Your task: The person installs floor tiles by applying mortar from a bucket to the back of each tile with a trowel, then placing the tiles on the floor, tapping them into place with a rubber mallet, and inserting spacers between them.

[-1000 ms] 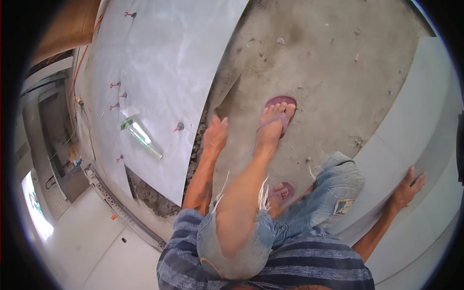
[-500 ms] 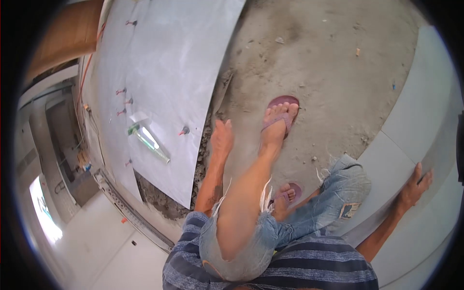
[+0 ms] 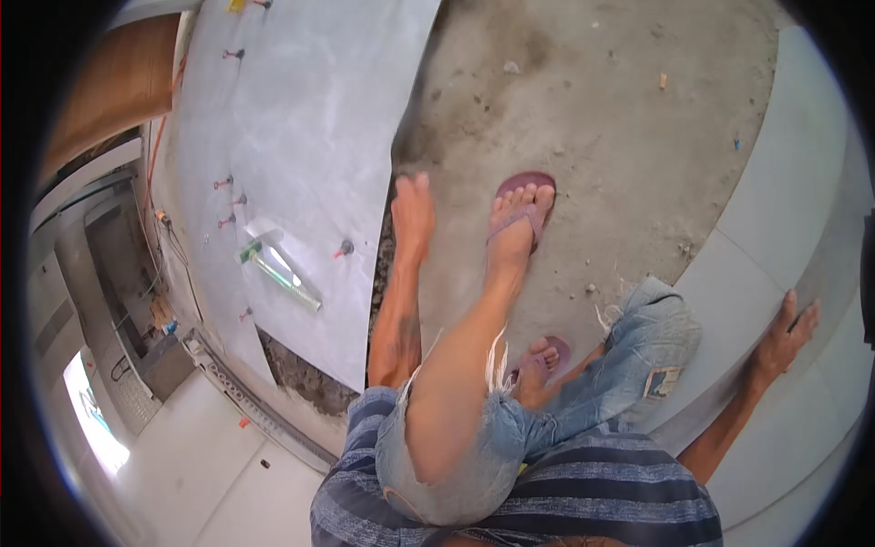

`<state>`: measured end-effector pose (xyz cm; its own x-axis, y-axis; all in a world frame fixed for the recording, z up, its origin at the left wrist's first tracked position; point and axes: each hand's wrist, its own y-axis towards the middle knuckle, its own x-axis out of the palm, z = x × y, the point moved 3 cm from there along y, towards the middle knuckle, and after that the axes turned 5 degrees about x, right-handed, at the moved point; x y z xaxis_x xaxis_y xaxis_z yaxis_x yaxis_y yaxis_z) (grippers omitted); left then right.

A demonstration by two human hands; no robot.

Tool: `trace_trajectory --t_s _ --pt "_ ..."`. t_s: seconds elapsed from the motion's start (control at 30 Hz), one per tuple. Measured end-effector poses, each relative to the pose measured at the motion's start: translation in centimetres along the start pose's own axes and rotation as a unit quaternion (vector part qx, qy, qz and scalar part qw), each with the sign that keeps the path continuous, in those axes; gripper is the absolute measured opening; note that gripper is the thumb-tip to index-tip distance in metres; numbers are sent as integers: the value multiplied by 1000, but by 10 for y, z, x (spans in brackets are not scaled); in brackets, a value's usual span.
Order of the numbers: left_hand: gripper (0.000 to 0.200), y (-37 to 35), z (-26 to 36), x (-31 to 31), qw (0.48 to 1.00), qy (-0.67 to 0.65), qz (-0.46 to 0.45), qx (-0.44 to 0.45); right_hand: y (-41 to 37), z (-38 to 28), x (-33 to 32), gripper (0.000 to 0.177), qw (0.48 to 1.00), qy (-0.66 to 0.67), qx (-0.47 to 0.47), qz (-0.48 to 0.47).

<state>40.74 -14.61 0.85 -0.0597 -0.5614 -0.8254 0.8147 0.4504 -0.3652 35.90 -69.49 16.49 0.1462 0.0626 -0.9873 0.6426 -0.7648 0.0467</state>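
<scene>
My left hand [image 3: 414, 214] is over the cement floor, beside the long edge of a large grey tile [image 3: 310, 118]. Its fingers point away from me and are slightly blurred, with their tips hidden, so whether they hold anything cannot be made out. On the tile lies a green-handled hammer [image 3: 283, 275], near a red and black tile clip [image 3: 343, 248]. My right hand [image 3: 782, 342] rests with fingers apart on the pale tiles [image 3: 738, 283] at my right. A small dark mark shows between its fingers.
Several more red clips [image 3: 223, 183] line the tile's far left side. Rough mortar [image 3: 310, 378] shows at its near end. My sandalled foot [image 3: 512, 242] stands on the cement floor [image 3: 620, 164], which carries crumbs of debris. A perforated metal rail [image 3: 246, 392] runs at lower left.
My left hand has moved forward along the tile edge. The flat strip of material seen there before is no longer visible. My right hand stays on the tiles at the right.
</scene>
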Motion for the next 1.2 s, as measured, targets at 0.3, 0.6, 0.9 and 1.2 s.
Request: trace_trajectory --t_s 0.3,0.6,0.9,1.2 --pt "38 -25 -13 38 998 53 -10 29 0 -1 2 82 1000 1 6 8" --pt "40 64 38 34 996 22 41 75 1 1 3 83 1000 3 4 9" --pt "40 2 6 36 1000 -4 24 20 7 5 3 76 999 28 -37 -3" --pt "49 -239 -166 -39 968 51 -82 -230 5 5 3 79 998 21 -60 -25"
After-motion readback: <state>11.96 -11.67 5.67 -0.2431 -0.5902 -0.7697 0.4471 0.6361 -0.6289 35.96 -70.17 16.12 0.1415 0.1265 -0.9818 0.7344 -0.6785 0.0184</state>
